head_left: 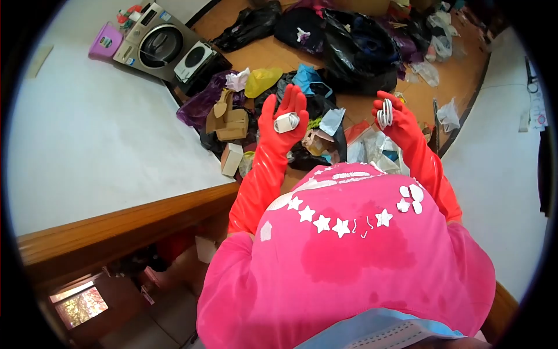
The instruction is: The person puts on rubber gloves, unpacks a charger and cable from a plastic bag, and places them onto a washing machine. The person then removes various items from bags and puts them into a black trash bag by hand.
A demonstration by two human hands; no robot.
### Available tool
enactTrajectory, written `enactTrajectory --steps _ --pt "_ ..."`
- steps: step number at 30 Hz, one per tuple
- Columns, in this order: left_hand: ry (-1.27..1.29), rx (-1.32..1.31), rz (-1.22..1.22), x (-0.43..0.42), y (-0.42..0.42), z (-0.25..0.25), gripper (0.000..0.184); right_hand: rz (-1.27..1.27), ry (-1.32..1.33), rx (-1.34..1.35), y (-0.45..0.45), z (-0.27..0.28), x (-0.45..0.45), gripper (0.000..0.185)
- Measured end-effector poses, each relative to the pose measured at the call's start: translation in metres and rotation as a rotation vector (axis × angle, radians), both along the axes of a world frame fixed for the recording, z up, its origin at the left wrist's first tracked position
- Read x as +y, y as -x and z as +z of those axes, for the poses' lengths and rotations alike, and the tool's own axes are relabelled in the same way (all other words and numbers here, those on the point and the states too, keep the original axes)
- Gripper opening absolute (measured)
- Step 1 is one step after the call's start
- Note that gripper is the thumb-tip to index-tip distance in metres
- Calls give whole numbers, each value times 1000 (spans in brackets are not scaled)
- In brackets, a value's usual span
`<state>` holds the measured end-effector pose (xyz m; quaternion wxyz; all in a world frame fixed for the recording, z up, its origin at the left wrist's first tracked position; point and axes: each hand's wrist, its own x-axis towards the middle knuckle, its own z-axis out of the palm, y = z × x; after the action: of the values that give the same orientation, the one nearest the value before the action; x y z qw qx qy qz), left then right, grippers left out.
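In the head view, both my hands wear long red rubber gloves. My left hand point(283, 113) is turned palm up with its fingers extended. On its palm rests a small white charger point(286, 123) with a pale cable wound about it, seemingly pinned near the thumb. Off to the right, my right hand point(401, 119) has its fingers curled around a coiled white cable point(385, 114). The two hands are well apart, in front of my pink top, above a heap of litter on the floor.
A torn cardboard box point(231, 123), a yellow bag point(263, 82) and a blue bag point(308, 78) lie in the heap. Large black bags point(360, 49) spread behind. A washing machine point(161, 45) stands at upper left, near a wood-edged white wall point(116, 168).
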<state>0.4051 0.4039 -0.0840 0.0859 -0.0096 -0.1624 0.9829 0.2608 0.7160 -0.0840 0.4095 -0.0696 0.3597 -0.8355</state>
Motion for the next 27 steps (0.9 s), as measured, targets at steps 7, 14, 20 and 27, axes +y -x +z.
enactTrajectory --steps 7,14,20,27 --pt "111 -236 180 -53 -43 -76 44 -131 -135 -65 4 -14 17 45" --pt "180 -595 372 -90 -129 -132 45 -256 -167 -116 -9 -39 52 47" --pt "162 -568 421 -107 -142 -150 51 -352 -135 -163 -5 -48 58 46" --pt "283 -600 336 -90 -48 -123 49 -361 -182 -111 46 -98 62 51"
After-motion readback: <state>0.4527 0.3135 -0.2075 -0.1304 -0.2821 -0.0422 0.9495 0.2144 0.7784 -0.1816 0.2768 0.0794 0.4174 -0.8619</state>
